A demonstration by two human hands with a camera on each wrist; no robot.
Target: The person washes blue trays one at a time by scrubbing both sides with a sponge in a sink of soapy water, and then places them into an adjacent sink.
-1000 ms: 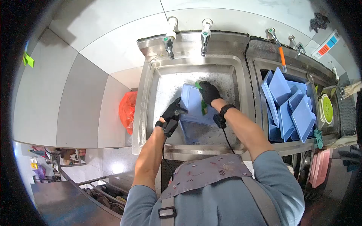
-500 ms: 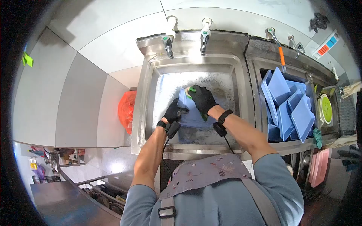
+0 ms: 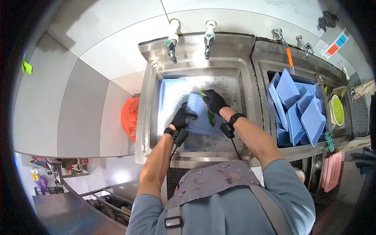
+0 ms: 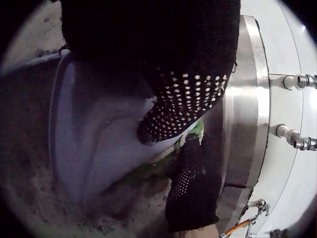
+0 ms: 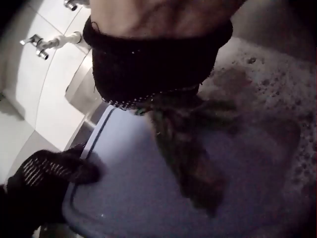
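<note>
A light blue plastic tray (image 3: pixel 196 105) is held tilted in the soapy water of the sink (image 3: pixel 150 117). My gloved left hand (image 3: pixel 183 117) grips its left edge, with the thumb lying over the tray's face in the left wrist view. In my gloved right hand (image 3: pixel 214 101) is a green cloth (image 3: pixel 211 118), bunched against the tray's right side. The right wrist view shows the cloth (image 5: pixel 185 158) hanging across the tray's flat face (image 5: pixel 133 193). Foam and water hide the tray's lower part.
Several blue trays (image 3: pixel 288 92) stand piled in the right-hand basin. Two taps (image 3: pixel 209 39) project above the sink, and an orange-ended tap (image 3: pixel 289 58) is over the right basin. A red plastic bag (image 3: pixel 130 119) sits left of the sink. Beyond the trays is a green-and-white bowl (image 3: pixel 337 111).
My right hand moved toward the tray's upper left with the cloth, then back right. The left hand keeps its grip on the tray edge. The tray now lies lower in the water.
</note>
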